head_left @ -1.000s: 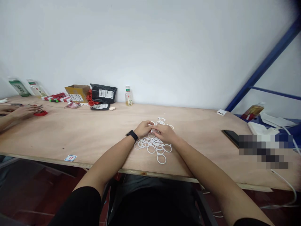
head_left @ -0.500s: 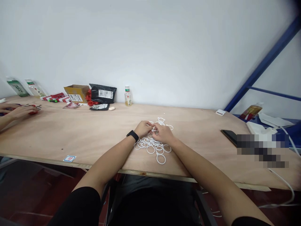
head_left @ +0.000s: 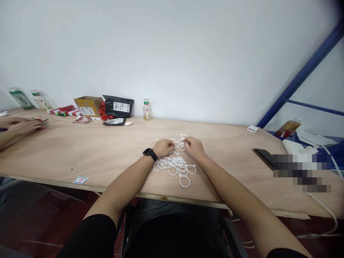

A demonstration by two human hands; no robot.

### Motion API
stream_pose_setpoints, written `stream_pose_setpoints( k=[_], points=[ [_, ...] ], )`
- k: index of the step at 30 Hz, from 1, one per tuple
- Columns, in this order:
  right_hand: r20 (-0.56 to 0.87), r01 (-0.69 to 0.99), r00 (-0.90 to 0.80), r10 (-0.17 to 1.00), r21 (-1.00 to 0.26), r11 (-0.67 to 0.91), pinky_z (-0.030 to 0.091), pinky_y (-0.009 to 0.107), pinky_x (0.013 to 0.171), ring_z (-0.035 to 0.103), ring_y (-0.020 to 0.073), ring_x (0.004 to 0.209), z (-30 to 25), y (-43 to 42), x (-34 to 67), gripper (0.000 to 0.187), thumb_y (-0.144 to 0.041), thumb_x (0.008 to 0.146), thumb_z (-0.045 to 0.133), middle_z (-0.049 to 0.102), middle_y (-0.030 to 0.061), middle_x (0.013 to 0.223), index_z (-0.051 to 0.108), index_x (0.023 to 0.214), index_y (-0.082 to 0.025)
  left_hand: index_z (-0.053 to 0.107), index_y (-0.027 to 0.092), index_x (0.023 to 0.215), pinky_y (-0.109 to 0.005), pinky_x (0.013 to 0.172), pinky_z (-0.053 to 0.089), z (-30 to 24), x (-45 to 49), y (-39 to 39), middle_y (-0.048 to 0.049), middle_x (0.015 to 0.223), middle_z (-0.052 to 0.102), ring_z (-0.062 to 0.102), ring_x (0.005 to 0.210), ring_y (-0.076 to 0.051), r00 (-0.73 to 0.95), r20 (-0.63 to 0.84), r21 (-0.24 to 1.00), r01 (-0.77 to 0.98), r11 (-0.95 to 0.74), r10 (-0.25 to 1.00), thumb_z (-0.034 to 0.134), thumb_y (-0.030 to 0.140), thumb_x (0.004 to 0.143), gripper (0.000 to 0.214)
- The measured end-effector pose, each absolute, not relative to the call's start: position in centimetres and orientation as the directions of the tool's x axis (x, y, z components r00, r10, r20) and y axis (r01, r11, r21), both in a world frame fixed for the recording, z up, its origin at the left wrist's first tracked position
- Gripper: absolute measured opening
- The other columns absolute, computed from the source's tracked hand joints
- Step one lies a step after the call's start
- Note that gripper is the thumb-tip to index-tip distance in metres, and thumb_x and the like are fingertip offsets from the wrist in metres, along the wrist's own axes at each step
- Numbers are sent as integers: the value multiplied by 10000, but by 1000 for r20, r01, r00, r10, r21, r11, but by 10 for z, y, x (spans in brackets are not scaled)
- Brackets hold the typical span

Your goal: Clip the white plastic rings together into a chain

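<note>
On the plywood table lies a loose heap of white plastic rings, some with small loops on their rims. More of these rings lie tangled at the far side of the heap. My right hand has its fingertips pinched on a ring there. My left hand, wearing a black wristwatch, is curled just left of them, and nothing shows in it. At the far left, a co-worker's hand is at a small red and metal item.
Along the wall stand a cardboard box, a black plastic bag and a small bottle. A dark phone lies at the right, beside a pixelated patch. A blue metal frame rises behind the table's right end.
My hands have drawn apart, the left moving left and the right moving right. The co-worker's hand has shifted, and the red item once beside it no longer shows there.
</note>
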State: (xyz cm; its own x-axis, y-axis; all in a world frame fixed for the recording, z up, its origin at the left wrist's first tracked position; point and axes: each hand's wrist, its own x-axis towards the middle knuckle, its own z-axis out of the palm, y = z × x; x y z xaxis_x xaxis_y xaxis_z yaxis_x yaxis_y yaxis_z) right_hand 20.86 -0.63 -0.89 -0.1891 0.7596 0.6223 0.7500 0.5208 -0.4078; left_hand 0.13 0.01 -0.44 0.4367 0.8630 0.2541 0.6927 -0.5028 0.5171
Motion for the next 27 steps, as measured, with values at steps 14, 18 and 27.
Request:
stream_pose_setpoints(
  k=[14, 18, 27],
  points=[
    [440, 625, -351, 827, -547, 556, 473, 286, 711, 612, 155, 712, -10, -9, 204, 277, -281, 854, 553, 722, 51, 955, 690, 1082, -205, 685, 170, 791, -304, 812, 453, -3, 4, -2, -52, 860, 671, 595, 845, -183, 375, 530, 443, 641, -626, 760, 601, 212, 772, 96],
    [384, 536, -405, 830, -635, 556, 461, 268, 690, 618, 157, 732, -13, -9, 201, 233, -265, 857, 517, 720, 26, 860, 713, 968, -207, 673, 166, 783, -310, 814, 443, -2, 4, -3, -49, 838, 671, 591, 838, -181, 384, 609, 415, 592, -691, 694, 641, 243, 779, 84],
    [437, 533, -247, 865, -684, 498, 423, 235, 572, 558, 129, 568, -17, -7, 200, 222, -178, 738, 518, 672, -10, 659, 715, 840, -184, 686, 164, 801, -224, 624, 424, -4, 8, -5, -6, 728, 684, 577, 633, -114, 443, 464, 524, 561, -641, 767, 627, 242, 771, 102]
  ],
)
